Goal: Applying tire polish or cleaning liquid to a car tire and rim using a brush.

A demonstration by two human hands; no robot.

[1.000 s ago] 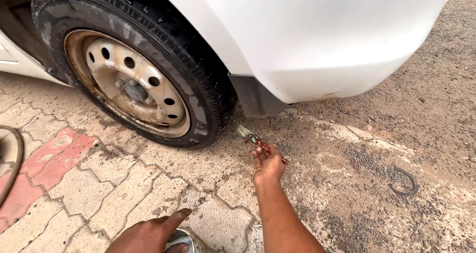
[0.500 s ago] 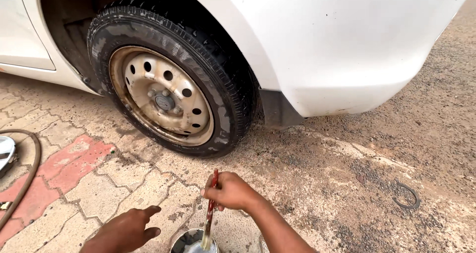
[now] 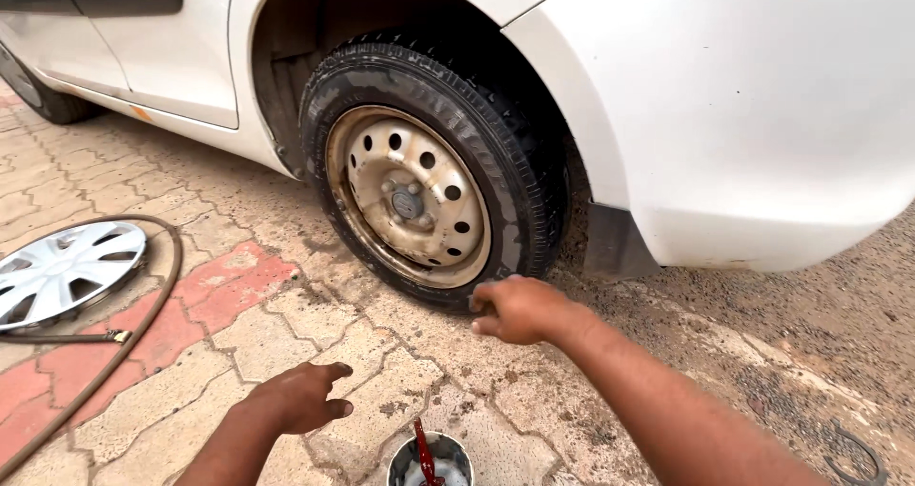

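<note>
right hand [image 3: 519, 310]: fingers curled loosely inward, nothing visible in its grip; knuckles up, held just in front of the bottom of the tyre [image 3: 496, 133], near but whether touching cannot be told. right forearm runs in from the lower right corner

left hand [image 3: 300, 397]: fingers partly curled, thumb out, palm down, empty; hovers over the paving [image 3: 238, 338] to the left of the small metal tin [image 3: 431, 459], apart from it

tin: round, at the bottom edge of the view between the two arms, light contents inside; a red-handled tool [image 3: 422, 451], brush or similar, stands in it, head hidden. neither hand touches tin or handle

wheel: bare steel rim [image 3: 408, 198], beige, dirty, ring of round holes, lug nuts at the hub; tyre black, wet-looking patches on the sidewall; sits on the ground under the wheel arch of a white car [image 3: 762, 105]. dark mudflap [image 3: 610, 243] just behind the tyre

outward, left: silver plastic wheel cover [image 3: 62, 272] lying face up on the paving, well apart from the wheel; a brown hose [image 3: 157, 300] curves round it, metal fitting at its end near the cover

ground: interlocking pavers, grey with a red band on the left; gritty asphalt on the right, a dark ring-shaped object [image 3: 853, 453] at the lower right edge
</note>
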